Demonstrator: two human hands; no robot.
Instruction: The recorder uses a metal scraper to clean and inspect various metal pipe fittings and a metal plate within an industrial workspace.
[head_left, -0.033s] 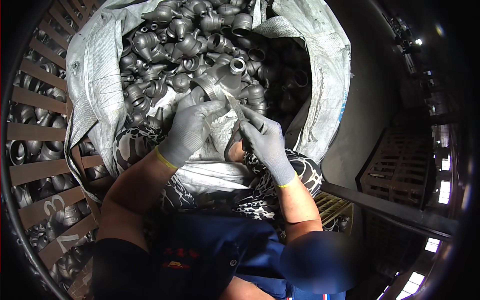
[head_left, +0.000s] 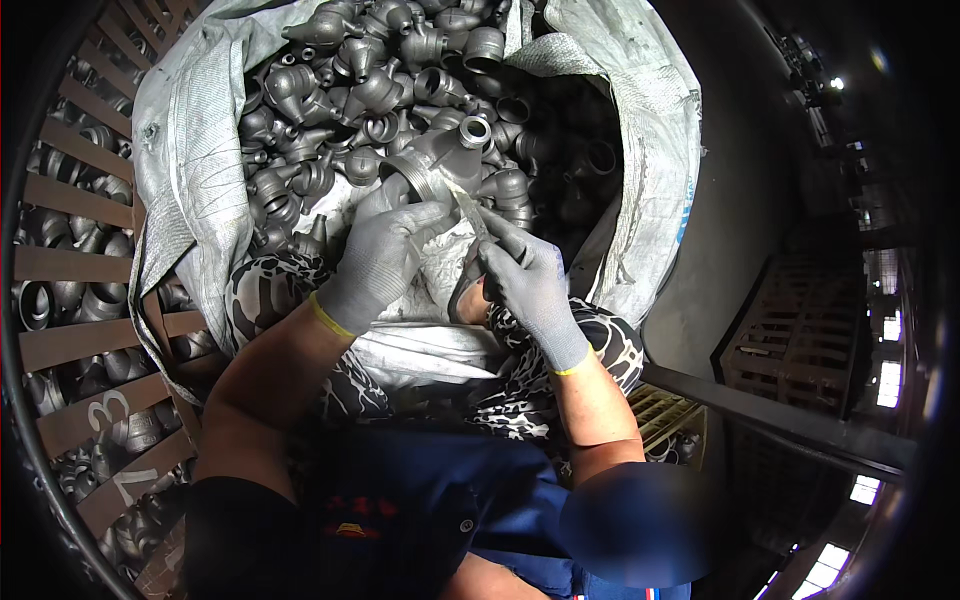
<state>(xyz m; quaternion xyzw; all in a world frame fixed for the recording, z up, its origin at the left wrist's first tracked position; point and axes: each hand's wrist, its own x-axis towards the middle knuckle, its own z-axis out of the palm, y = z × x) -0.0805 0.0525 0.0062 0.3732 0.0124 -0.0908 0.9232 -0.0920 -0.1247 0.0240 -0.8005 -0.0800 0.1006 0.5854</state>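
Observation:
A dark grey metal casting (head_left: 452, 160), with a ringed round mouth and a smaller round outlet, is tilted over the large white woven sack (head_left: 190, 170). Closed on the rim of its wide mouth is my left hand (head_left: 375, 255), in a grey knit glove; some of its fingers are hidden inside or behind the part. My right hand (head_left: 525, 280), gloved alike, pinches a narrow flat file (head_left: 469, 212). The file's far end lies against the casting, beside the ringed mouth. Its grip end is hidden in my fingers.
Many similar castings (head_left: 370, 90) fill the sack beyond my hands. On the left stands a brown slatted metal bin (head_left: 75, 200) full of more metal parts. A dark bar (head_left: 780, 420) crosses at the right, near a yellowish slatted crate (head_left: 665, 420). My knees are against the sack.

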